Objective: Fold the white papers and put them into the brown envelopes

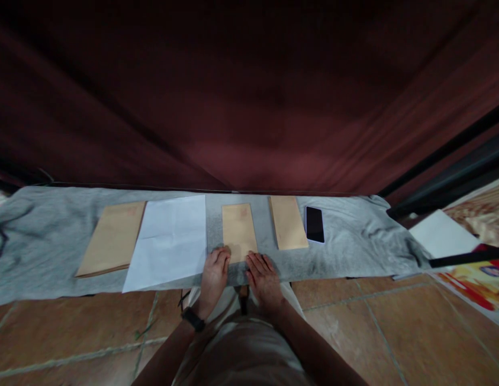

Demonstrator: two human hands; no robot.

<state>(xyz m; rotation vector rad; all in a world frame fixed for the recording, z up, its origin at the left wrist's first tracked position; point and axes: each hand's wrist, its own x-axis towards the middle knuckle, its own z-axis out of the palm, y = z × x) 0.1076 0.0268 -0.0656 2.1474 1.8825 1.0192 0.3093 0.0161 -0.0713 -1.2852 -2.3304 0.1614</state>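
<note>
A small brown paper envelope (238, 230) with a faint reddish mark near its top right lies flat on the grey cloth before me. My left hand (215, 273) is at its lower left corner, fingers closed together and bent over the edge; the thumb is partly hidden. On the lower right corner rests my right hand (265, 279), its fingers stretched out and flat on the paper. White paper sheets (172, 241) lie just left of my left hand. To the right of the envelope is a stack of similar brown envelopes (289, 222).
Larger brown envelopes (112, 236) lie at the far left, touching the white paper. A phone (314, 224) with a dark screen lies right of the small stack. The grey cloth (362, 236) covers a narrow surface against a dark red curtain (249, 118). Tiled floor (345, 321) shows below.
</note>
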